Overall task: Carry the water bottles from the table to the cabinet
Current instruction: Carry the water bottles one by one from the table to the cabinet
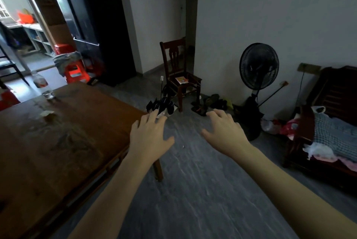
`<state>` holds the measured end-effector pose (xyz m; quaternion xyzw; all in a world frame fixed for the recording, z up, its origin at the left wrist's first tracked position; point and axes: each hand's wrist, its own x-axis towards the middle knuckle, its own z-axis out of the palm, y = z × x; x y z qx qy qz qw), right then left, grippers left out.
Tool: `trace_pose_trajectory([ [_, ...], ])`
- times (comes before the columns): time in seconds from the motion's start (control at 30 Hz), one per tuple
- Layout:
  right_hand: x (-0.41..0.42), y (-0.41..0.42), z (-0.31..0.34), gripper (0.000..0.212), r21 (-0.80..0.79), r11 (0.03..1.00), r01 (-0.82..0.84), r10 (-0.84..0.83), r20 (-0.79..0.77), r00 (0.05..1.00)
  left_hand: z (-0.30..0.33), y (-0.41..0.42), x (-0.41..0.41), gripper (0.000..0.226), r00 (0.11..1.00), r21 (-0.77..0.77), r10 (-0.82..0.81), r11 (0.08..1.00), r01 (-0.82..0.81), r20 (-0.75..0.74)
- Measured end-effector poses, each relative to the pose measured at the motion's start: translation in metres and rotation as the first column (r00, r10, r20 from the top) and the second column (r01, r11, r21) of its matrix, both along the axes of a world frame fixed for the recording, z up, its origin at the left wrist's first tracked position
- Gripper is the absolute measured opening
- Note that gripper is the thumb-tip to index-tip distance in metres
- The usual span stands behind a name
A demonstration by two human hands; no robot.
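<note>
At about ten o'clock, near the far corner of the brown wooden table (81,123): one clear plastic water bottle (41,85), upright, label round its middle, seemingly only part full, though hard to tell at this range. Probably light, thin-walled and springy, so likely to dent under a hard squeeze and possibly slick on the smooth plastic; best taken round the middle at the label, or just below the shoulder, with the whole hand wrapped. Closer in on the tabletop, a small scrap (47,114) of paper or leaf. Toward the centre, at roughly eleven o'clock: left hand (149,135), palm down, fingers spread and straight, nothing held, hovering over the table's near corner and well apart from the bottle. Beyond, at twelve, a dark wooden chair (178,73) with a folded umbrella (161,106) beside it. At one o'clock: right hand (225,130), likewise palm down, fingers apart, empty, above grey floor. Further right, a black standing fan (258,67), then a wooden bench (328,123) piled with cloth. No cabinet plainly identifiable.
</note>
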<state>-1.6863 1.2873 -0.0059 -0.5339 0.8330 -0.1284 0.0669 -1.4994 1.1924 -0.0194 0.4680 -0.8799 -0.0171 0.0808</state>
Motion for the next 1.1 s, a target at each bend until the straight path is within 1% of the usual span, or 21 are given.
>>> trace_pose_trajectory([
  [0.13, -0.014, -0.065, -0.012, 0.062, 0.01, 0.999, -0.044, 0.043, 0.017, 0.999, -0.007, -0.057, -0.011, 0.07, 0.999, 0.031, 0.036, 0.999, -0.036, -0.006],
  [0.23, -0.024, -0.122, -0.022, 0.061, 0.006, 0.995, -0.099, 0.099, 0.035, 0.994, -0.017, -0.101, -0.017, 0.067, 0.996, 0.038, 0.089, 0.995, -0.089, -0.003],
  [0.4, -0.043, -0.231, -0.032, 0.061, -0.008, 0.965, -0.261, 0.261, 0.049, 0.964, -0.024, -0.182, -0.035, 0.068, 0.974, 0.062, 0.224, 0.972, -0.225, 0.017],
  [0.5, -0.053, -0.299, -0.031, 0.06, -0.018, 0.925, -0.379, 0.38, 0.045, 0.924, -0.024, -0.23, -0.048, 0.067, 0.946, 0.055, 0.324, 0.945, -0.323, -0.015],
  [0.67, -0.069, -0.395, -0.028, 0.061, -0.001, 0.826, -0.563, 0.563, 0.009, 0.826, -0.021, -0.294, -0.069, 0.069, 0.873, 0.054, 0.486, 0.873, -0.484, -0.034],
  [0.87, -0.083, -0.479, -0.027, 0.061, -0.004, 0.74, -0.672, 0.672, 0.01, 0.74, -0.024, -0.357, -0.082, 0.069, 0.783, 0.056, 0.623, 0.781, -0.622, 0.002],
  [1.1, -0.1, -0.585, -0.038, 0.059, -0.013, 0.669, -0.743, 0.744, 0.006, 0.669, -0.032, -0.452, -0.102, 0.069, 0.721, 0.031, 0.693, 0.72, -0.693, 0.015],
])
